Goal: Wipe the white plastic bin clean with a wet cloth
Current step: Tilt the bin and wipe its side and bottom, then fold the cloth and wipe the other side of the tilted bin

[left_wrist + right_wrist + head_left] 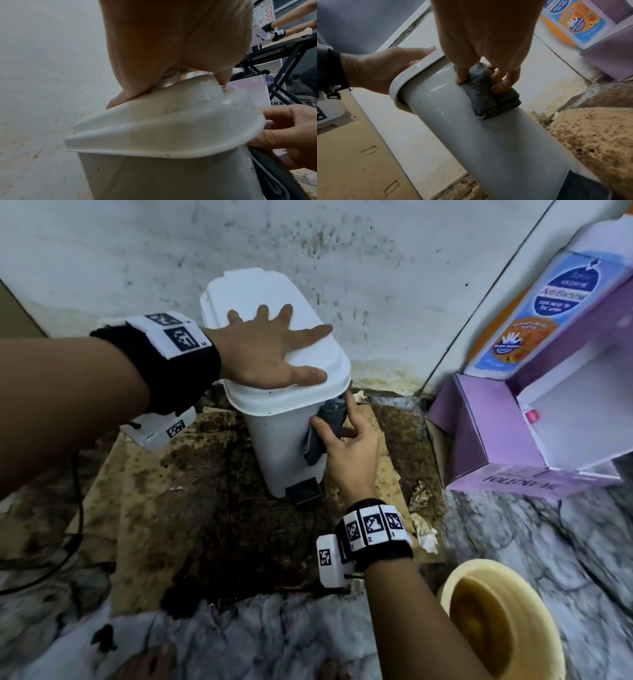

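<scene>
Stained cardboard (191, 508) underfoot; right hand (346, 446) presses fuzzy grey cloth (481, 94) (folded) against smooth bin (277, 446).

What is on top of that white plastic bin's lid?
Only the left hand lies flat with spread fingers on the white plastic bin's closed lid. The lid covers the inside, so its contents cannot be seen.

Purple box (493, 436) perhaps crowds bin (274, 446).

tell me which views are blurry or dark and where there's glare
Head view: evenly lit, edges smeared near the yellow basin. Left wrist view: the left hand is soft and close, and the bin lid is blurred. Right wrist view: dim, glare streaks on the white bin beside the grey cloth.
</scene>
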